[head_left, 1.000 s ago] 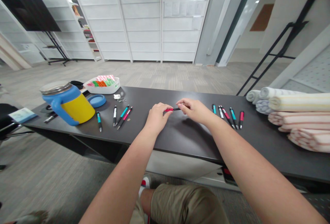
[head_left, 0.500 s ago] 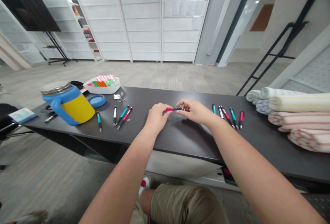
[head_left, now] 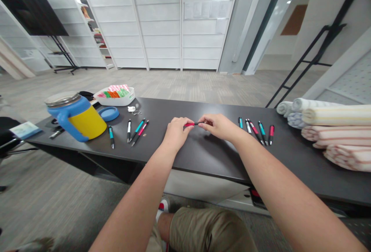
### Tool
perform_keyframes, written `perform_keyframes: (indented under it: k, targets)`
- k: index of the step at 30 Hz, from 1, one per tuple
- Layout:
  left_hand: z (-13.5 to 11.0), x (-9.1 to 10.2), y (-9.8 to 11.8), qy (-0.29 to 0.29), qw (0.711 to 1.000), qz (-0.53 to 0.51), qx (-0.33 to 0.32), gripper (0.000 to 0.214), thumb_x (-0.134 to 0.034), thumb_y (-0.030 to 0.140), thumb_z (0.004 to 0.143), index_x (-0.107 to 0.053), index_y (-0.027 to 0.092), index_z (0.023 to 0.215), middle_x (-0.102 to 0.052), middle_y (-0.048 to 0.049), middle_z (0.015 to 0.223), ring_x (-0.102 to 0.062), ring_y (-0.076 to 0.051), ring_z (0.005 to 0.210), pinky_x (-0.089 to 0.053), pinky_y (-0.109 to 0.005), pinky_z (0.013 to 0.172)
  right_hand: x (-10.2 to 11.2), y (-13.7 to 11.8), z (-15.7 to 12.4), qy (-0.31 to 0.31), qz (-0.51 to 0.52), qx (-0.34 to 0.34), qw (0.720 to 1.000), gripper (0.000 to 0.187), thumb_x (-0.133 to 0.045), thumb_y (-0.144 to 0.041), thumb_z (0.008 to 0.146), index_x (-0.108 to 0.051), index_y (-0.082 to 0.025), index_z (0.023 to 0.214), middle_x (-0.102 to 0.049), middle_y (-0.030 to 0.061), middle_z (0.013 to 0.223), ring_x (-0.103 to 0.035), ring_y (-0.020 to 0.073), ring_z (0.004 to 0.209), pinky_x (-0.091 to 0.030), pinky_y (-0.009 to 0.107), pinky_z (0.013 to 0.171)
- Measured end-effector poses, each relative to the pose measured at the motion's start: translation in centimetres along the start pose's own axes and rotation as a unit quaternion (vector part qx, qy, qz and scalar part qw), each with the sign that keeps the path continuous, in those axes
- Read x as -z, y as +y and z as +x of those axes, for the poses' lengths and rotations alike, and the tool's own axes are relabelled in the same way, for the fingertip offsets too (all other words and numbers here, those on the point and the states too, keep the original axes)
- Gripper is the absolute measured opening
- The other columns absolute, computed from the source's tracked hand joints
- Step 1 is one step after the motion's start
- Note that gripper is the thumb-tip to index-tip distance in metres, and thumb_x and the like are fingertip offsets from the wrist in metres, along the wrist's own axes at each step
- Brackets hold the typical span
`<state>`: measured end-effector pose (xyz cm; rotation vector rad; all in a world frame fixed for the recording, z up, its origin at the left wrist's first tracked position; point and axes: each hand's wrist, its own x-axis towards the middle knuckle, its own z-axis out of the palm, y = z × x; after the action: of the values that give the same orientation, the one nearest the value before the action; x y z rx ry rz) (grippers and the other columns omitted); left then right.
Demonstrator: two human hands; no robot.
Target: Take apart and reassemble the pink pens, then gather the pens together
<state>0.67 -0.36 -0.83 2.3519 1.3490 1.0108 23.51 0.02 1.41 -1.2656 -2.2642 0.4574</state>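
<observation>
Pen (head_left: 194,124) bridged left hand (head_left: 177,131) and right hand (head_left: 216,125) over a desk (head_left: 162,109).
The left pinched its red part, the right its black end.

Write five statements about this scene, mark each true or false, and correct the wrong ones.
1. The left hand and the right hand are on the same pen. True.
2. The round blue piece sits on top of the mug. False: it lies on the desk beside the mug.
3. Four pens lie on the desk between the mug and the left hand. True.
4. Every pen lying to the right of the right hand is teal. False: red pens lie there too.
5. The rolled cloths are at the left end of the desk. False: they are stacked at the right end.
</observation>
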Motion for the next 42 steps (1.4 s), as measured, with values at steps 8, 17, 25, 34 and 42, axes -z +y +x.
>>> perform_keyframes:
  k: [8, 17, 25, 34, 42]
  targets:
    - [-0.02, 0.04, 0.15, -0.006, 1.0, -0.001, 0.002, 0.012, -0.071, 0.027, 0.095, -0.078, 0.026, 0.104, -0.08, -0.002, 0.104, -0.065, -0.024, 0.104, -0.05, -0.038, 0.095, -0.13, 0.18, 0.02, -0.011, 0.003, -0.018, 1.0, 0.03, -0.062, -0.048, 0.098, -0.073, -0.022, 0.106, -0.073, 0.0014, 0.082, -0.062, 0.0166, 0.071, -0.04, 0.028, 0.066]
    - [-0.02, 0.06, 0.22, -0.011, 1.0, 0.007, 0.001, 0.014, -0.069, 0.029, 0.096, -0.079, 0.027, 0.105, -0.08, -0.0009, 0.104, -0.064, -0.023, 0.105, -0.05, -0.037, 0.097, -0.04, -0.08, -0.01, -0.01, 0.012, -0.026, 1.0, 0.036, -0.057, -0.052, 0.1, -0.074, -0.021, 0.101, -0.072, 0.0019, 0.08, -0.06, 0.0162, 0.068, -0.04, 0.029, 0.066]
    - [-0.02, -0.06, 0.14, -0.02, 1.0, 0.009, -0.01, 0.016, -0.067, 0.032, 0.097, -0.08, 0.029, 0.106, -0.08, -0.0024, 0.106, -0.065, -0.024, 0.107, -0.05, -0.039, 0.099, 0.04, -0.05, 0.01, -0.025, 0.0, -0.037, 0.999, 0.04, -0.048, -0.05, 0.104, -0.075, -0.022, 0.095, -0.071, 0.0019, 0.073, -0.063, 0.0176, 0.068, -0.042, 0.03, 0.068]
    - [-0.05, 0.07, 0.39, -0.019, 1.0, 0.007, -0.007, 0.019, -0.063, 0.033, 0.099, -0.08, 0.029, 0.107, -0.08, -0.0028, 0.107, -0.065, -0.024, 0.107, -0.05, -0.039, 0.099, 0.09, -0.43, -0.03, -0.045, 0.013, -0.042, 0.998, 0.041, -0.046, -0.046, 0.106, -0.075, -0.022, 0.09, -0.074, 0.0018, 0.075, -0.065, 0.0165, 0.069, -0.044, 0.029, 0.07]
    - [-0.03, 0.16, 0.31, -0.032, 0.999, 0.02, -0.021, 0.017, -0.065, 0.034, 0.098, -0.081, 0.028, 0.102, -0.08, -0.0031, 0.102, -0.065, -0.024, 0.106, -0.049, -0.038, 0.1, 0.37, -0.49, -0.24, -0.05, 0.006, -0.007, 0.999, 0.029, -0.056, -0.042, 0.1, -0.075, -0.021, 0.095, -0.074, 0.0004, 0.074, -0.063, 0.0154, 0.066, -0.041, 0.027, 0.065]
